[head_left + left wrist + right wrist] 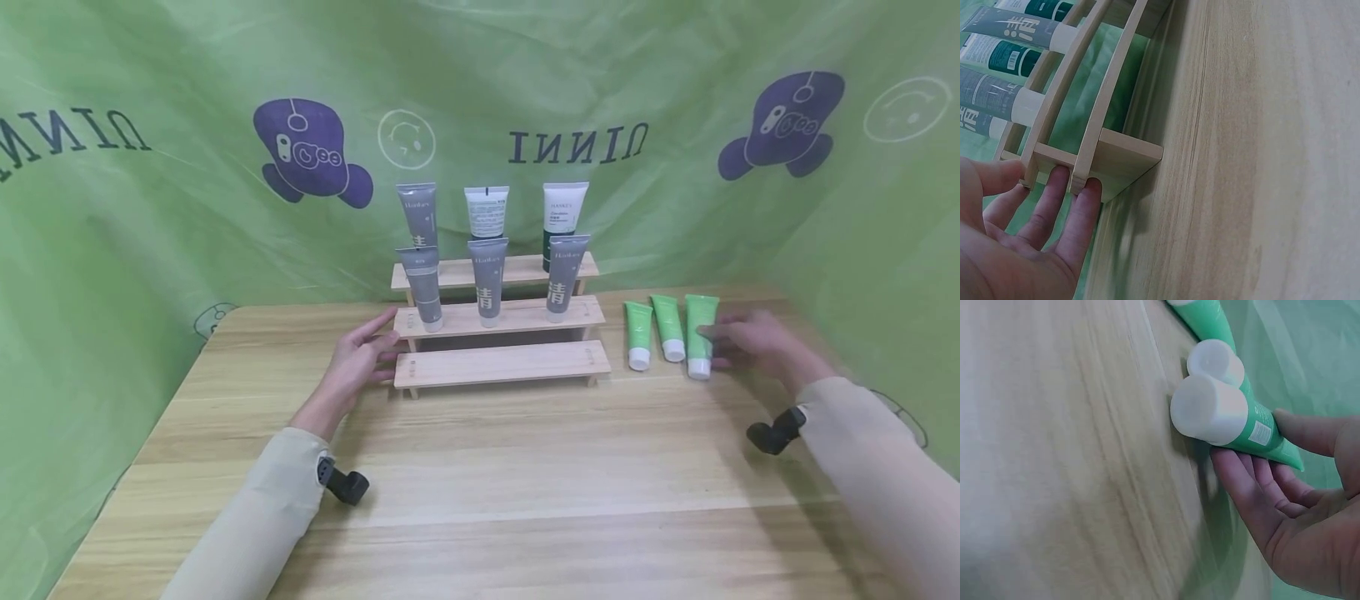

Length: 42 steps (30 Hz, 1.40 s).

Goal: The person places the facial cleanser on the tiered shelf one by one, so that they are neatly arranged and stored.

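At the left end of a three-tier wooden stand (pixel 502 364), my left hand (pixel 357 357) rests its fingertips against the tier ends, fingers mostly straight. The left wrist view shows this hand (pixel 1035 231) with its thumb beside the middle tier. On the right, my right hand (pixel 750 340) holds the rightmost green squeeze tube (pixel 701 325), which has a white cap. Close up, the right hand (pixel 1304 506) has its thumb on one side of that tube (pixel 1260 432) and its fingers along the other. Two smaller green tubes, one in the middle (pixel 667 325) and one leftmost (pixel 638 329), lie beside it.
Grey tubes (pixel 489 279) stand cap-down on the middle tier. Behind them, the top tier bears a grey tube (pixel 418 208) and two white-and-dark-green tubes (pixel 564 208). A green printed cloth (pixel 480 75) hangs behind and beside the wooden table (pixel 525 500).
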Tool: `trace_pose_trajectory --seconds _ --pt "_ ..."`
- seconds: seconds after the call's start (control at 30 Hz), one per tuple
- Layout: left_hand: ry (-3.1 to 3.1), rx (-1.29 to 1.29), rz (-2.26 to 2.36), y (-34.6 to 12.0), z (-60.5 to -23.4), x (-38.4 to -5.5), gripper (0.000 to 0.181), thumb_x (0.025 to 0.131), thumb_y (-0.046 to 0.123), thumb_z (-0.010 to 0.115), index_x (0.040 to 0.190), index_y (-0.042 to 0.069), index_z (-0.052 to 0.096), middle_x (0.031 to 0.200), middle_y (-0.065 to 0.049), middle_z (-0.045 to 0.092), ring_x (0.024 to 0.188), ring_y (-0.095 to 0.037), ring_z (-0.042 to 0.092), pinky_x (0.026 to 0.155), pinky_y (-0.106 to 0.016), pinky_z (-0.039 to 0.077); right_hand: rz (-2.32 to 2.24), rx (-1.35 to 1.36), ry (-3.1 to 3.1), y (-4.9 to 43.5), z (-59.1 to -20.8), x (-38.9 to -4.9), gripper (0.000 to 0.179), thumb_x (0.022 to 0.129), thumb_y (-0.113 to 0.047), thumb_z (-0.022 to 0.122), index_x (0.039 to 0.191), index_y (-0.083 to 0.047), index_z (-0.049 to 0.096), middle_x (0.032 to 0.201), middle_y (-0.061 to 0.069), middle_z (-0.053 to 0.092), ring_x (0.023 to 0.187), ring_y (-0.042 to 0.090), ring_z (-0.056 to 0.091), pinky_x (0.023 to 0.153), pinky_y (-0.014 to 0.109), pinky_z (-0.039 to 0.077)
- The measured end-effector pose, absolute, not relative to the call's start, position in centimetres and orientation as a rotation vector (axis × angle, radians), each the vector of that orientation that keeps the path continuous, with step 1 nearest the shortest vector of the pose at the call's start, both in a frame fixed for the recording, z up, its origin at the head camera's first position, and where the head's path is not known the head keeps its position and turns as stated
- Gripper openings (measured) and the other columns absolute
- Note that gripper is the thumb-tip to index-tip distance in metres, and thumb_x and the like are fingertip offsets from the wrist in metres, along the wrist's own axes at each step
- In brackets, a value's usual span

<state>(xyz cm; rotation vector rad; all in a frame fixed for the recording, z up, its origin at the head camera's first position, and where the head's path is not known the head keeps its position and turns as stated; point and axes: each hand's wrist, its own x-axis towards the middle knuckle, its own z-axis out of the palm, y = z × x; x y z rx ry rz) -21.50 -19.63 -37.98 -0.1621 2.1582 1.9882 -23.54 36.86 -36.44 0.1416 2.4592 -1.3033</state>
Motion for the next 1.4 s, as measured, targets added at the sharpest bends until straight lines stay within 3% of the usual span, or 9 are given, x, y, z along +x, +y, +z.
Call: trace_pose_trajectory --seconds 0.07,0.2,0.37,0.7,0.97,1.2,1.4 --pt "2.158 -0.162 1.990 -19.6 -38.0 -21.5 0.056 0.105 0.018 0.053 0.157 0.026 0.034 0.144 -0.025 0.049 0.123 -0.038 0.056 0.095 -0.042 0.057 -1.338 0.122 2.459 36.8 -36.6 -23.0 0.077 0.104 -0.027 0.058 0.147 0.022 0.016 0.122 0.032 0.059 0.097 0.014 0.063 0.092 0.037 0.057" --pt "2.168 -0.155 1.984 -19.6 -38.0 -21.5 0.056 0.105 0.018 0.052 0.157 0.026 0.034 0.144 -0.024 0.049 0.123 -0.037 0.056 0.095 -0.042 0.057 -1.460 0.103 2.410 36.8 -36.7 -21.9 0.077 0.103 -0.027 0.059 0.148 0.019 0.017 0.114 0.011 0.063 0.093 0.011 0.064 0.087 0.033 0.059" --pt "2.161 -0.154 1.989 -19.6 -37.9 -21.5 0.056 0.105 0.018 0.052 0.158 0.025 0.034 0.145 -0.024 0.049 0.124 -0.038 0.055 0.096 -0.044 0.056 -1.523 0.053 2.396 36.7 -36.7 -20.5 0.077 0.104 -0.025 0.057 0.149 0.019 0.012 0.122 0.015 0.059 0.095 0.007 0.064 0.091 0.033 0.058" --pt "2.156 -0.153 1.993 -19.5 -37.9 -21.4 0.056 0.105 0.018 0.051 0.158 0.026 0.034 0.146 -0.024 0.048 0.125 -0.039 0.054 0.098 -0.045 0.055 -1.677 -0.007 2.391 35.7 -37.0 -17.5 0.068 0.104 -0.016 0.056 0.146 0.022 0.017 0.105 -0.008 0.061 0.094 0.008 0.067 0.089 0.031 0.059" --pt "2.160 -0.170 1.996 -19.5 -37.9 -21.5 0.056 0.105 0.018 0.052 0.157 0.025 0.035 0.144 -0.023 0.050 0.124 -0.038 0.056 0.095 -0.043 0.057 -1.740 -0.020 2.349 33.6 -36.5 -15.3 0.071 0.102 -0.017 0.060 0.149 0.016 0.018 0.113 -0.002 0.062 0.098 0.011 0.067 0.091 0.035 0.058" --pt "2.174 -0.187 1.985 -19.5 -37.9 -21.4 0.056 0.105 0.019 0.053 0.157 0.027 0.035 0.142 -0.023 0.051 0.124 -0.038 0.056 0.094 -0.042 0.058 -1.710 -0.092 2.412 30.3 -36.1 -13.5 0.068 0.100 -0.017 0.063 0.147 0.015 0.026 0.135 0.029 0.046 0.100 0.014 0.066 0.090 0.039 0.059" --pt "2.168 -0.179 1.986 -19.4 -37.9 -21.4 0.056 0.105 0.020 0.053 0.157 0.028 0.035 0.143 -0.024 0.050 0.125 -0.039 0.055 0.095 -0.042 0.057 -1.750 -0.154 2.395 27.1 -35.8 -12.4 0.064 0.097 -0.015 0.068 0.143 0.013 0.033 0.135 0.029 0.047 0.100 0.016 0.068 0.089 0.041 0.060"
